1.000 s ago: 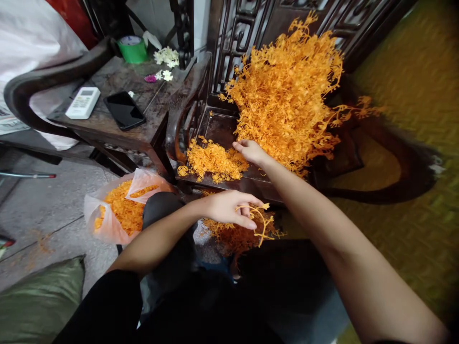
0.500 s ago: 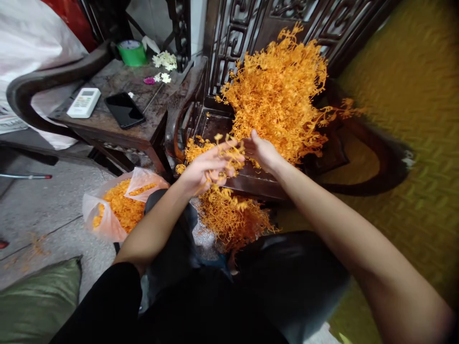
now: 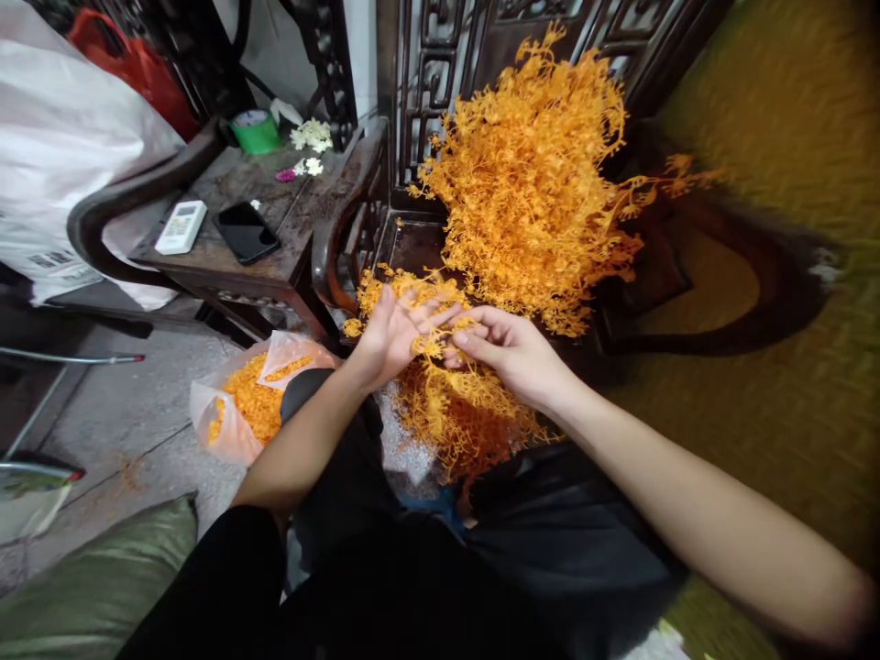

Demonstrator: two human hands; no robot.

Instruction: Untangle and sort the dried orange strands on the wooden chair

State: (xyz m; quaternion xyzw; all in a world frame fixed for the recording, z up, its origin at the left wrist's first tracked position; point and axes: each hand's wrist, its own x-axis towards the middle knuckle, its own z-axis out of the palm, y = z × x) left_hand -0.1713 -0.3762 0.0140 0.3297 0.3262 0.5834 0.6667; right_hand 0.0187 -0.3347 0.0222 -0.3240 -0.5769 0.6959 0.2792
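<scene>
Half a second ago the right hand (image 3: pixel 519 353) stood open near the large orange heap (image 3: pixel 533 192) while the left hand (image 3: pixel 395 339) was a blur with orange bits at its fingers; now the two meet, fingertips close together. The left lies palm up and open, its fingers stretched toward the right; the right, back upward, pinches an orange sprig (image 3: pixel 430 346) between thumb and fingers. That sprig sits between the hands, its branching tips pointing left from the pinch and a little toward the person, its long axis running roughly crosswise, though fingers hide part of it. A small orange pile (image 3: pixel 381 282) lies just beyond the left hand, the heap beyond the right, and a bunch of orange stalks (image 3: pixel 474 422) below both
</scene>
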